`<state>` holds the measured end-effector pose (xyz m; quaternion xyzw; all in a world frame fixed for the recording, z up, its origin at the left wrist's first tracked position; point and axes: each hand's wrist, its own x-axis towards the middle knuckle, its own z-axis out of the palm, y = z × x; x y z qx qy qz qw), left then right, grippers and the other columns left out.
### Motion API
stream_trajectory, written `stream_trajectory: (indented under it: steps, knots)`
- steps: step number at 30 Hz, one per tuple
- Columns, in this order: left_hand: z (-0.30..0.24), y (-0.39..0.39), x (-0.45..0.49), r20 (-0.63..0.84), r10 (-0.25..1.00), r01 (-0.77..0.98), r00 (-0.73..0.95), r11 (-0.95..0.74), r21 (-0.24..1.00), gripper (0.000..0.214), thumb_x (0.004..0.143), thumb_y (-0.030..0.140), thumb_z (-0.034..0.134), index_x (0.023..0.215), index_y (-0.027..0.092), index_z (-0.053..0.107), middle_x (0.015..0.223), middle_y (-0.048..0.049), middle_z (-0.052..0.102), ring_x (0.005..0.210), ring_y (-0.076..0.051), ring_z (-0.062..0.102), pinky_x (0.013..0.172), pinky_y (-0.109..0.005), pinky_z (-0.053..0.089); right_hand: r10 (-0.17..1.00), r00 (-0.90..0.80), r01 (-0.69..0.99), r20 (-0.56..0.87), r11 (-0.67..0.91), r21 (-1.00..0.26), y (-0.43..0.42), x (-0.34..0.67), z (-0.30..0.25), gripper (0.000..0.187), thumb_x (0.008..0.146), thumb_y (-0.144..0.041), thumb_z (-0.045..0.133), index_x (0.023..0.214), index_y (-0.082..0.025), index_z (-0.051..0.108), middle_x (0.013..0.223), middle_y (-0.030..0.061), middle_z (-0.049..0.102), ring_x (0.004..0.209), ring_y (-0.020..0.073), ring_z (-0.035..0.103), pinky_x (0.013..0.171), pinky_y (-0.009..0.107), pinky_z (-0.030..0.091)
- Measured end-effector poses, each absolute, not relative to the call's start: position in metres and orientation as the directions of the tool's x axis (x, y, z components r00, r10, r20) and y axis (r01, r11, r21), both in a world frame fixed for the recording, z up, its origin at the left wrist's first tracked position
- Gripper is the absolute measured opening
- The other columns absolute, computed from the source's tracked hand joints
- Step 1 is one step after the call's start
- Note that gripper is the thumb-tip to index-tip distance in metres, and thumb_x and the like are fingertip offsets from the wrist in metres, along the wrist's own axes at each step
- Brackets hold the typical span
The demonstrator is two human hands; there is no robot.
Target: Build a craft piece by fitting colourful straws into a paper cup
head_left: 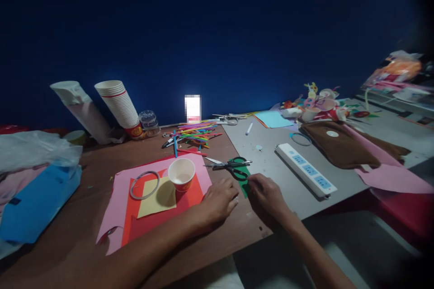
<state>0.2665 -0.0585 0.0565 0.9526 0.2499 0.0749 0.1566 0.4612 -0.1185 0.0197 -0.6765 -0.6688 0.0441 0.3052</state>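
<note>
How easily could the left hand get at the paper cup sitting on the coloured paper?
Quite easily, it seems: the left hand lies just beside the paper cup, and nothing appears to stand between them. Only the flat pink paper and the sheets on it lie under that short gap.

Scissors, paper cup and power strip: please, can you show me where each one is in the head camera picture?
The scissors [238,173]: head view, on the black handle loop.
The paper cup [181,174]: head view, on the white inside.
The white power strip [304,168]: head view, on its top face.

Green paper [244,181], black-handled scissors [231,166] (lying across it)
</note>
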Motion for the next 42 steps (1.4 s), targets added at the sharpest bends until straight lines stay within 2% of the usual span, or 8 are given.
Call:
stream_trajectory:
  steps: [8,11,15,20,31,36,39,42]
  knots:
    - [0.054,-0.058,0.266,0.106,0.453,0.389,0.885,-0.846,0.365,0.014,0.084,0.028,0.046,0.085,0.02,0.058,0.094,-0.0039,0.052,0.09,-0.018,0.046,0.073,-0.028,0.039,0.822,-0.055,0.854,0.566,0.332,-0.4,-0.05,0.465,0.053,0.015,0.087,-0.023,0.044,0.083,-0.019,0.058,0.079,0.0035,0.063,0.072,0.0162,0.055,0.072,0.028,0.037]
    - [0.054,-0.057,0.267,0.105,0.434,0.377,0.895,-0.86,0.343,0.015,0.085,0.028,0.044,0.091,0.02,0.056,0.094,-0.0039,0.052,0.088,-0.018,0.046,0.072,-0.029,0.039,0.797,-0.043,0.815,0.602,0.377,-0.441,-0.018,0.462,0.059,0.016,0.087,-0.023,0.044,0.084,-0.019,0.059,0.076,0.0034,0.062,0.072,0.0157,0.055,0.071,0.027,0.038]
    - [0.055,-0.057,0.267,0.067,0.46,0.41,0.885,-0.841,0.353,0.016,0.085,0.03,0.045,0.085,0.019,0.056,0.093,-0.0043,0.053,0.088,-0.018,0.047,0.073,-0.029,0.04,0.817,-0.028,0.742,0.575,0.403,-0.536,0.001,0.455,0.05,0.014,0.085,-0.024,0.046,0.087,-0.02,0.06,0.077,0.0032,0.062,0.071,0.0158,0.055,0.069,0.027,0.041]
    - [0.054,-0.058,0.267,0.051,0.561,0.491,0.826,-0.761,0.423,0.024,0.081,0.033,0.052,0.099,0.017,0.053,0.101,-0.0058,0.051,0.091,-0.018,0.047,0.075,-0.028,0.042,0.833,-0.038,0.722,0.552,0.405,-0.561,-0.003,0.455,0.036,0.012,0.083,-0.022,0.049,0.087,-0.02,0.059,0.079,0.0033,0.063,0.073,0.0164,0.056,0.069,0.027,0.042]
    - [0.052,-0.065,0.266,0.075,0.52,0.462,0.851,-0.808,0.366,0.019,0.088,0.028,0.041,0.082,0.017,0.055,0.091,-0.005,0.053,0.085,-0.017,0.045,0.071,-0.029,0.039,0.834,-0.096,0.756,0.543,0.416,-0.505,-0.004,0.456,0.035,0.012,0.085,-0.021,0.047,0.086,-0.02,0.059,0.082,0.0034,0.064,0.076,0.0163,0.056,0.072,0.027,0.039]
    - [0.052,-0.065,0.263,0.066,0.507,0.437,0.859,-0.796,0.419,0.021,0.088,0.026,0.039,0.079,0.017,0.056,0.09,-0.0052,0.055,0.085,-0.017,0.046,0.072,-0.028,0.039,0.837,-0.08,0.761,0.541,0.402,-0.509,-0.004,0.458,0.034,0.014,0.085,-0.023,0.046,0.088,-0.021,0.059,0.084,0.0035,0.064,0.077,0.017,0.056,0.074,0.028,0.039]
    - [0.055,-0.064,0.263,0.047,0.534,0.456,0.844,-0.761,0.462,0.019,0.087,0.027,0.041,0.082,0.017,0.057,0.092,-0.0054,0.055,0.086,-0.017,0.046,0.074,-0.027,0.041,0.837,-0.06,0.752,0.543,0.396,-0.527,-0.003,0.459,0.033,0.015,0.085,-0.024,0.046,0.088,-0.021,0.06,0.082,0.0038,0.064,0.076,0.0174,0.056,0.074,0.029,0.04]
    - [0.057,-0.064,0.264,0.056,0.554,0.473,0.831,-0.756,0.452,0.017,0.086,0.029,0.044,0.09,0.017,0.056,0.094,-0.0063,0.054,0.086,-0.017,0.047,0.073,-0.028,0.041,0.86,-0.007,0.69,0.51,0.373,-0.619,-0.003,0.459,0.033,0.015,0.084,-0.026,0.048,0.087,-0.02,0.061,0.082,0.0043,0.064,0.077,0.0176,0.057,0.074,0.029,0.041]
